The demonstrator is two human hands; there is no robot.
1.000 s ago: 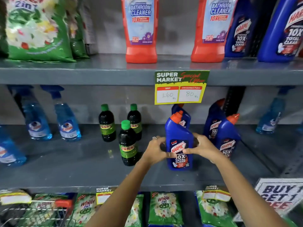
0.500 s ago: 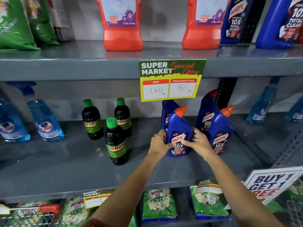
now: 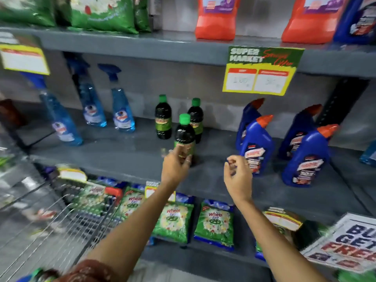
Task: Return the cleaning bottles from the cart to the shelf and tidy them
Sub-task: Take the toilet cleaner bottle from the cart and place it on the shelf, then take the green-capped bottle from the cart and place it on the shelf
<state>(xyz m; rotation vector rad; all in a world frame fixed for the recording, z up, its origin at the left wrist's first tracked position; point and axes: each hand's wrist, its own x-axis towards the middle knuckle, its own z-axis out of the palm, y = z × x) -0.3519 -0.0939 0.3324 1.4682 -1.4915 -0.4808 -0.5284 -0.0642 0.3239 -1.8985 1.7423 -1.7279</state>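
Both hands reach over the front edge of the grey middle shelf. The left hand is in front of the front dark bottle, the one with a green cap. Its fingertips touch the label low down, but the picture is blurry, so you cannot tell if the hand is really gripping the bottle. This bottle stands upright near the middle of the shelf. Two more dark bottles with green caps stand upright just behind it, closer to the back wall. The right hand is curled loosely and holds nothing. It is in the air just left of the front blue bottle, not touching it. That blue bottle has an orange cap and stands upright, with another blue one right behind it. A second pair of blue bottles stands further toward the right end of the shelf. Three clear blue spray bottles stand toward the left end of the shelf. A yellow and green price sign hangs from the edge of the top shelf, above the blue bottles. Orange bottles and green bags sit on the top shelf. Green packets lie on the shelf below. The wire cart is at the bottom left, in front of the shelves.
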